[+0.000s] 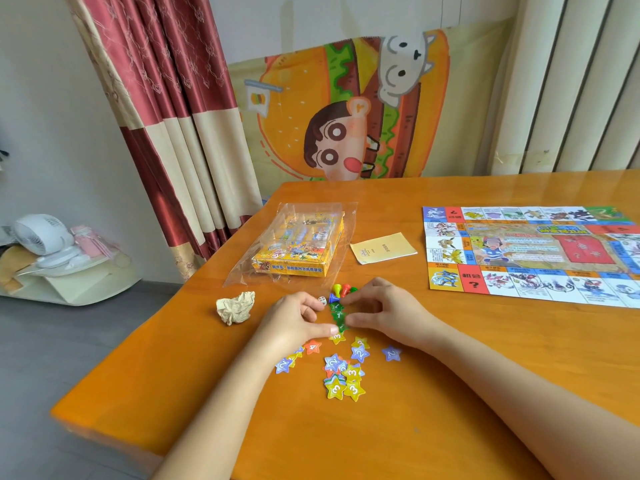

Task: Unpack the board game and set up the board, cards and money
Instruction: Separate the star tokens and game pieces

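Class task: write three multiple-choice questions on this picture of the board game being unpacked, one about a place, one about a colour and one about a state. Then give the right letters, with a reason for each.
1. Where does the crumpled beige paper ball lie?
A) on the floor
B) on the orange wooden table, left of the left hand
C) on a chair

2. What colour are the plastic star tokens pinched between the left hand and the right hand?
A) green
B) pink
C) black

3. How is the printed paper game board?
A) rolled up
B) folded shut
C) spread flat

Answers:
1 B: the ball sits on the tabletop beside that hand.
2 A: green stars show between the thumbs.
3 C: its squares lie open on the table.
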### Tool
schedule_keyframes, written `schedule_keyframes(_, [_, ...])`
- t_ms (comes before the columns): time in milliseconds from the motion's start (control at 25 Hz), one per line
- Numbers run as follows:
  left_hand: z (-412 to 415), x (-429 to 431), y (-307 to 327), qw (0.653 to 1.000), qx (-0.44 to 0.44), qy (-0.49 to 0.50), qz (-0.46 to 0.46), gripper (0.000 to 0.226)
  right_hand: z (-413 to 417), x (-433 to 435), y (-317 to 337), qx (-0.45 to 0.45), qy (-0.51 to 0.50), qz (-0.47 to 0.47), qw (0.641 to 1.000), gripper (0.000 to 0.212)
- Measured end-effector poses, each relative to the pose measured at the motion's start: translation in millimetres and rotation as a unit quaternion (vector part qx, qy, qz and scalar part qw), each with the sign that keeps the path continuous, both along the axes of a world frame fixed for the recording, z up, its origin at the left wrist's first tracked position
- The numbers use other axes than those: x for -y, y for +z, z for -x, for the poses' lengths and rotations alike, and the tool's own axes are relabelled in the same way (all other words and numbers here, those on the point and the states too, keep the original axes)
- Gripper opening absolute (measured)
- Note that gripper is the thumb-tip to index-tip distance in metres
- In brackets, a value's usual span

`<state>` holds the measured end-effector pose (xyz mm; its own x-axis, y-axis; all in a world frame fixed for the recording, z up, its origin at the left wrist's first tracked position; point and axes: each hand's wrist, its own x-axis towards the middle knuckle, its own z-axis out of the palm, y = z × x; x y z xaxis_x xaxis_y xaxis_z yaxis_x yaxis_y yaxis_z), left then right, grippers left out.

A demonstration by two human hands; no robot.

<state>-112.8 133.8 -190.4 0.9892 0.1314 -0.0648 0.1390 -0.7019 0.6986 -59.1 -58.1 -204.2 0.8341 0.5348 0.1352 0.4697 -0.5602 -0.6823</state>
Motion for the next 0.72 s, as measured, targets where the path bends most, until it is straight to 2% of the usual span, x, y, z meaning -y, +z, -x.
schedule_keyframes(120, [3.1,-2.7,3.2,0.998,-0.04,-0.036,-0.022,0.046,-1.6,-1.3,-2.8,0.016,0.022,0.037,0.999,0.048])
schedule_keyframes(200, [3.1,-5.9,6.1,0.997,-0.058,-0.058,-0.013,0.049,-2.0,-1.6,-3.6,0.022,0.028,0.035,0.999,0.047])
schedule_keyframes(320, [1.6,-6.2,5.1,0.999,-0.023,-0.045,0.011,0.044,-1.8,-0.6,-2.9,0.019,0.043,0.01,0.999,0.033])
schedule_keyframes(560, [-1.3,1.8,2.2,0.998,0.013,-0.048,-0.042,0.045,-4.9,-3.1,-5.0,0.029,0.024,0.029,0.999,0.049])
schedule_keyframes(720, [-2.0,2.5,0.7,0.999,0.02,-0.037,-0.028,0.033,-6.5,-6.8,-5.8,0.024,-0.001,0.009,1.0,0.037])
